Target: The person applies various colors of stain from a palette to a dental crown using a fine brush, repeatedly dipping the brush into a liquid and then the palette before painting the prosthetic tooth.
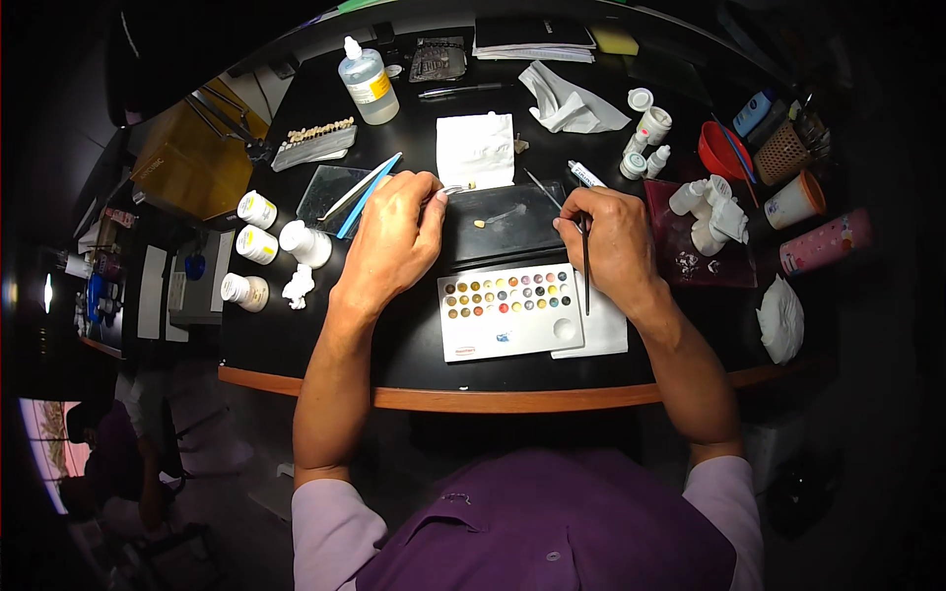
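My left hand (402, 225) is closed on metal tweezers (455, 188), a tiny yellowish piece at their tip, near a white pad (475, 150). My right hand (611, 244) grips a thin brush (545, 189) angled toward the upper left; a dark handle (586, 281) also runs down from it. Between my hands a black slab (507, 241) bears a small tooth-coloured piece (479, 224) and a pale smear. Nearer me lies a white palette (509, 337) with several coloured wells, on a white sheet. A blue-and-white instrument (370, 197) lies beside my left hand.
White jars (258, 246) stand left, small bottles (708, 212) right. A clear bottle (369, 91), crumpled paper (562, 103), red bowl (714, 150) and pink cylinder (823, 241) line the desk. Its wooden edge (522, 397) is near me. Another person (113, 453) sits at lower left.
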Motion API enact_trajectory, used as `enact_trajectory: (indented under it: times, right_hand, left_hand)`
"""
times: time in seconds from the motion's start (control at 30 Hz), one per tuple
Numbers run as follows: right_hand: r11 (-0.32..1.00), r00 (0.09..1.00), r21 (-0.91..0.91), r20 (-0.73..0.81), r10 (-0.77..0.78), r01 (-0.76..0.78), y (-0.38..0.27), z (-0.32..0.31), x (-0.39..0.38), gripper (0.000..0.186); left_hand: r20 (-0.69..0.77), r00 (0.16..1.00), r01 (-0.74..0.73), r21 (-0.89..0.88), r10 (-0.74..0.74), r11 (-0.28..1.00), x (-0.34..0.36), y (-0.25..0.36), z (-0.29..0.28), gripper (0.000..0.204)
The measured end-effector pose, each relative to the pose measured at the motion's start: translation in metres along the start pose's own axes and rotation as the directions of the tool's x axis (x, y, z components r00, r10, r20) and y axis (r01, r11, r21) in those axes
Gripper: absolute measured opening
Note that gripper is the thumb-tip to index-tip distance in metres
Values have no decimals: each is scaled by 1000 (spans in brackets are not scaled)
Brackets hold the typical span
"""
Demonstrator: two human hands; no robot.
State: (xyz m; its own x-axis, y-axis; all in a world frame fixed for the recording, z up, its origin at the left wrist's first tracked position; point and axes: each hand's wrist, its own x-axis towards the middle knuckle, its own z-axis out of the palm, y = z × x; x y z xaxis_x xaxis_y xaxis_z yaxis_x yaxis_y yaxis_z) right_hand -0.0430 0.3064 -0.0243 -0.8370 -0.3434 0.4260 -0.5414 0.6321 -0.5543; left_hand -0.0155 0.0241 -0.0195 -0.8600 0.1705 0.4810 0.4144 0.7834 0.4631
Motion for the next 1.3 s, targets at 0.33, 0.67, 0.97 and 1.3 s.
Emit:
enact_trajectory:
  times: [0.33,0.67,0.97,1.3]
  right_hand:
    - [1000,1000,-5,-12,-3,3,0,3,-1,9]
    - [999,1000,33,-14,-25,26,0,7,-1,9]
    - [1000,1000,-8,-16,-25,25,2,7,-1,12]
    - [998,998,-4,-27,-59,59,4,8,-1,9]
  left_hand:
    - [78,989,-128,-3,128,992,-5,-6,-2,17]
    - [67,981,-172,-112,180,979,-3,-9,3,23]
    - [155,980,-129,-3,128,992,-4,-3,0,22]
    - [146,986,-85,36,79,996,-5,9,22,22]
